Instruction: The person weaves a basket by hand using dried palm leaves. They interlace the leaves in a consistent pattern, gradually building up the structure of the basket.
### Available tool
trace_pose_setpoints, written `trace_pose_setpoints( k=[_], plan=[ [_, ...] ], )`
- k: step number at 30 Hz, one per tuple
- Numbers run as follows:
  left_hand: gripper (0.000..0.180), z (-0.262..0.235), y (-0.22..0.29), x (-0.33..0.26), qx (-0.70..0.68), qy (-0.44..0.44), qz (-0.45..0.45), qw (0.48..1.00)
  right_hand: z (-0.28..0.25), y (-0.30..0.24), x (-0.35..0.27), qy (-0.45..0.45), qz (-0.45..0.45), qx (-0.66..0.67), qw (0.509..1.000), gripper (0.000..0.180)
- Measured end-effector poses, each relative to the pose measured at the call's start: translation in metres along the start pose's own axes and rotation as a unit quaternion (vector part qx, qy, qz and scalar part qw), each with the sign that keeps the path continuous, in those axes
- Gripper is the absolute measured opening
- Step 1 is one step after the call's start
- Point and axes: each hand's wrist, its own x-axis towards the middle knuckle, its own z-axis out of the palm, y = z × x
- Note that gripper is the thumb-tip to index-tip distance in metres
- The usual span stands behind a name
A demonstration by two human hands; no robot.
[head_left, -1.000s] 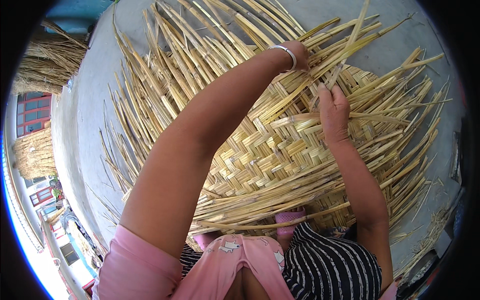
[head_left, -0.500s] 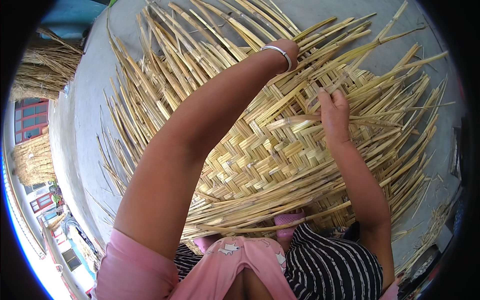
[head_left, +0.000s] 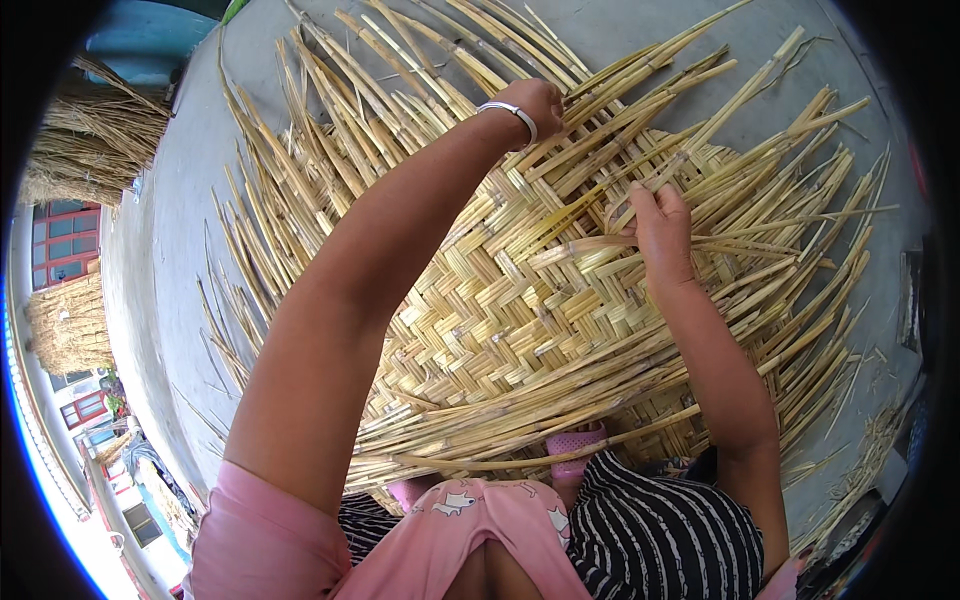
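here, the split-reed mat (head_left: 500,315) lies spread across the grey ground (head_left: 185,230), directly in front of the person, its middle plaited in a tight zigzag and its long loose ends fanning out at the far side and both flanks. the right hand (head_left: 664,230) is over the right part of the weave, thumb and forefinger closed in a pinch on a pale reed strip (head_left: 748,92) that slants away toward the far right. the left hand (head_left: 533,105), with a silver bracelet (head_left: 524,116) at the wrist, is curled at the far edge of the plaiting, next to the loose ends; its fingertips are hidden, so i cannot tell whether it grips one. a pink clog (head_left: 575,450) shows at the near edge, by a black-and-white striped garment (head_left: 665,530). bundles of dry stalks (head_left: 95,135) are stacked far off to the left.
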Motion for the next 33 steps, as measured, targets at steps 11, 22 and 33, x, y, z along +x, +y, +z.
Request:
trace_pose_setpoints(
  k=[11,22,33],
  plan=[
    [0.017,0.010,-0.010,-0.009,0.158,0.080,0.148,0.973,0.004,-0.002,-0.003,-0.035,-0.097,-0.040,0.994,0.023],
    [0.053,-0.015,0.016,-0.008,0.008,-0.160,0.009,0.987,0.023,-0.015,0.003,-0.057,-0.123,-0.292,0.947,0.027],
    [0.059,0.019,0.008,-0.005,-0.013,-0.110,-0.012,0.994,0.027,0.008,0.017,-0.029,-0.102,-0.230,0.967,0.027]
  ],
)
